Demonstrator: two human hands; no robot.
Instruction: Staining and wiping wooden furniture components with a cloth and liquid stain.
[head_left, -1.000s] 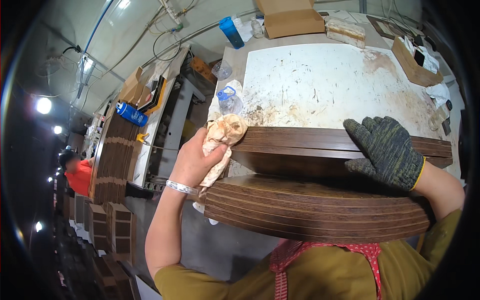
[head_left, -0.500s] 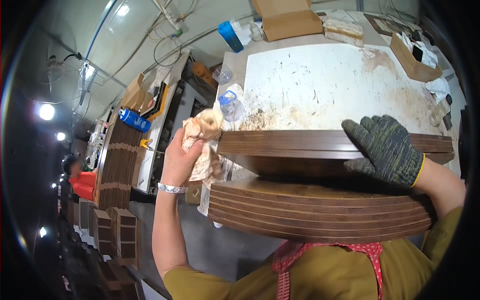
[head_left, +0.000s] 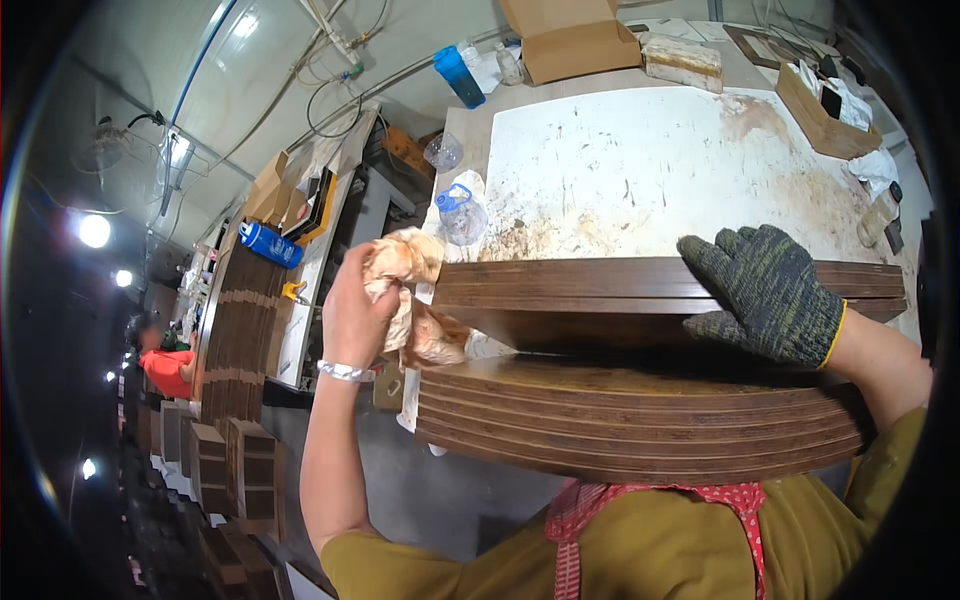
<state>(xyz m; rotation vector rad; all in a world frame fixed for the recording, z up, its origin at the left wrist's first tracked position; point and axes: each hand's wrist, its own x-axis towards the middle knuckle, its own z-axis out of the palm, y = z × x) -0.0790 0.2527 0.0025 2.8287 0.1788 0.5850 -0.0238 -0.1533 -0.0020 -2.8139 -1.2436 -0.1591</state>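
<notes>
My bare left hand is closed on a crumpled, brown-stained cloth rag. The rag lies against the left end of a few dark brown wooden boards, and part of it hangs down beside them. Near the boards' right end, my right hand, in a dark knitted glove with a yellow cuff, grips them from above with the thumb on the near side. Closer to my body is a stack of similar boards with a curved-looking front. A dark gap separates the two groups.
Behind the boards spreads a stained white work surface. A clear jug with a blue handle, a blue bottle and cardboard boxes stand around it. At left, more stacked boards and a person in red appear.
My left hand has turned slightly at the boards' left end, and the rag's lower part has swung right toward the gap. The right hand keeps nearly the same place.
</notes>
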